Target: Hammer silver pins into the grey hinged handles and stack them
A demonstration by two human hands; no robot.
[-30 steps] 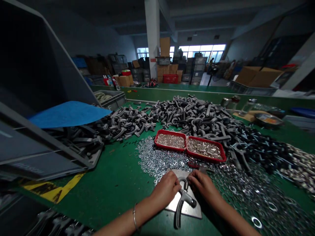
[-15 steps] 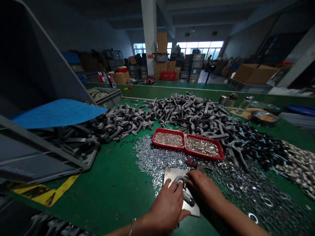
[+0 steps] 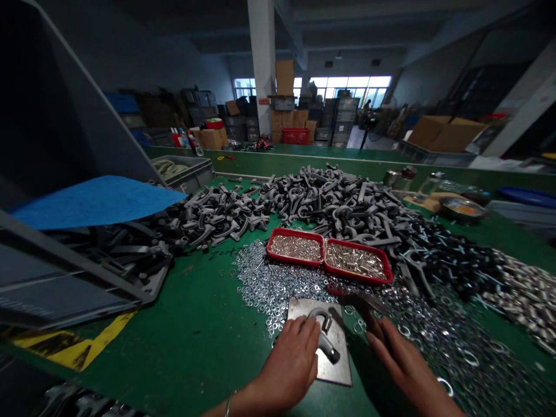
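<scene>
My left hand [image 3: 290, 366] rests on a grey cast metal hook fitting [image 3: 326, 343], pressing it down on a steel plate [image 3: 302, 310]. The fitting's lower part is hidden under my fingers. My right hand [image 3: 402, 365] is off the plate, to its right. Its fingers close round the dark handle of a small hammer [image 3: 362, 302], whose head lies across the washers above the plate's right corner. The picture does not settle the tool's exact kind, and a red part shows at its far end.
Steel washers [image 3: 278, 289] spread around the plate on the green workbench [image 3: 195, 313]. Beyond lie two red trays of small metal pieces [image 3: 330, 255], heaps of grey fittings [image 3: 334, 200] and black parts [image 3: 452, 260]. A large grey crate [image 3: 73, 278] and blue sheet [image 3: 95, 201] stand at left.
My right hand has left the fitting and moved right, now gripping the hammer. My left hand has shifted on the fitting. The whole view has drifted slightly.
</scene>
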